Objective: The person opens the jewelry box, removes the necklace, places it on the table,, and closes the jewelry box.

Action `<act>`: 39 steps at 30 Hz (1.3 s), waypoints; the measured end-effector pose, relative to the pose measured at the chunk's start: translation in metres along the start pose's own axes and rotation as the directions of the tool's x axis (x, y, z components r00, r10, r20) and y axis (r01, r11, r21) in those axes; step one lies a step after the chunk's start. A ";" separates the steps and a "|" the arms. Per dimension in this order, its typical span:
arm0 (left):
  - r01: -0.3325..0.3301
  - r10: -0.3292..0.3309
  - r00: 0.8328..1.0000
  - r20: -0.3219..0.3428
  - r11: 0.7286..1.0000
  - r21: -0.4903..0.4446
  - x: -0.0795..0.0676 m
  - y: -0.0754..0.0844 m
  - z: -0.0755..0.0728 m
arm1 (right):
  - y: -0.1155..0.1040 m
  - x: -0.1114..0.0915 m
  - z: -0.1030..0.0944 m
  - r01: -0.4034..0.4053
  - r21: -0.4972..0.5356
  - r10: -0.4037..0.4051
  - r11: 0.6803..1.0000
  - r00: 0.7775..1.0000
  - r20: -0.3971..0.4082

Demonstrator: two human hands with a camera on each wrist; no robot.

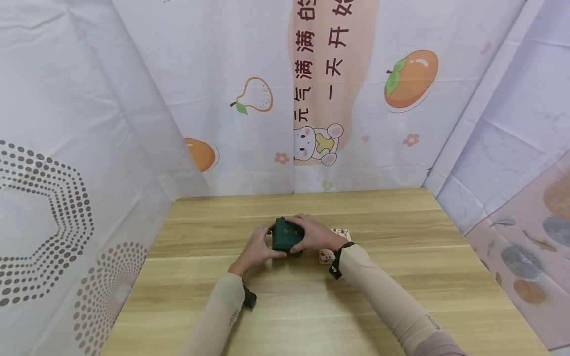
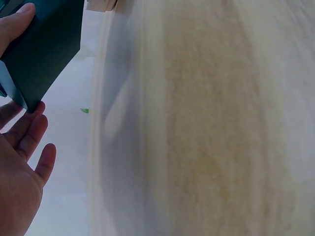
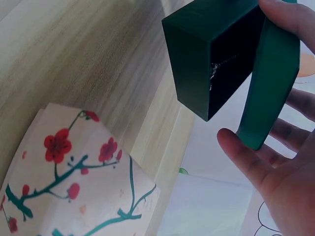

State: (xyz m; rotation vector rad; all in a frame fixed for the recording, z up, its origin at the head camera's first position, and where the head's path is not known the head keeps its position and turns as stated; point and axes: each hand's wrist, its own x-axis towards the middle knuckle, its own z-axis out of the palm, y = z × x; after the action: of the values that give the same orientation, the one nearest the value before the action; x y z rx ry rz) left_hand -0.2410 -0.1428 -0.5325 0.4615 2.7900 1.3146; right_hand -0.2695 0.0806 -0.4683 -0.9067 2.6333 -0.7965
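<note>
A dark green gift box (image 3: 189,64) is held between both hands, close over the wooden table. Its lid (image 3: 273,78) stands tilted away from the base, and a dark inside with a small silvery streak shows through the gap. Gold lettering marks the lid's top in the head view. My right hand (image 1: 313,232) grips the lid, thumb on one edge and fingers on the other. With thumb and fingertips, my left hand (image 1: 258,249) holds the green box from its left side. In the left wrist view, fingertips (image 2: 37,110) meet the box's lower corner.
A cream box-like item (image 3: 83,182) printed with red blossoms and teal branches lies on the wooden table (image 1: 285,311), partly under the right wrist in the head view. Printed white curtains (image 1: 249,143) stand behind the table and at both sides.
</note>
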 end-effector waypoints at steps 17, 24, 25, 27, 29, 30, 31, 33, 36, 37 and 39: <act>0.046 -0.046 0.999 0.007 0.999 -0.003 -0.001 -0.005 0.001 | 0.002 -0.005 -0.007 -0.031 0.028 0.032 0.999 0.999 -0.030; 0.055 -0.056 0.998 0.017 0.998 0.010 -0.003 -0.008 0.002 | 0.002 -0.008 -0.009 -0.041 0.049 0.044 0.998 0.998 -0.043; 0.060 -0.060 0.998 0.016 0.998 0.008 -0.003 -0.008 0.002 | 0.002 -0.009 -0.009 -0.041 0.047 0.043 0.998 0.998 -0.045; 0.067 -0.068 0.998 0.013 0.998 0.004 -0.003 -0.008 0.003 | 0.003 -0.010 -0.010 -0.041 0.046 0.044 0.998 0.998 -0.048; 0.076 -0.076 0.997 0.012 0.997 0.005 -0.003 -0.009 0.003 | 0.004 -0.010 -0.010 -0.040 0.043 0.042 0.998 0.998 -0.049; 0.080 -0.081 0.997 0.010 0.997 0.008 -0.003 -0.009 0.004 | 0.004 -0.011 -0.010 -0.039 0.041 0.041 0.998 0.998 -0.049; 0.085 -0.085 0.996 0.009 0.996 0.014 -0.003 -0.009 0.004 | 0.004 -0.011 -0.010 -0.038 0.038 0.040 0.999 0.998 -0.049; 0.094 -0.094 0.996 0.006 0.995 0.021 -0.003 -0.009 0.004 | 0.005 -0.012 -0.010 -0.039 0.034 0.040 0.999 0.998 -0.047; 0.107 -0.107 0.994 0.002 0.994 0.032 -0.003 -0.008 0.005 | 0.006 -0.012 -0.010 -0.045 0.024 0.046 0.999 0.998 -0.049; 0.110 -0.110 0.994 0.002 0.993 0.032 -0.003 -0.008 0.005 | 0.006 -0.012 -0.010 -0.047 0.023 0.048 0.999 0.998 -0.048; 0.115 -0.116 0.993 0.004 0.993 0.033 -0.002 -0.007 0.004 | 0.006 -0.013 -0.010 -0.051 0.020 0.052 0.999 0.997 -0.050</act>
State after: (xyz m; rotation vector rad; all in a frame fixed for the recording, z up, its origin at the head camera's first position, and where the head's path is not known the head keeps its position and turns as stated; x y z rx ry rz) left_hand -0.2401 -0.1447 -0.5412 0.2990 2.7905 1.2436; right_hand -0.2667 0.0971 -0.4627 -0.8213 2.6760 -0.8409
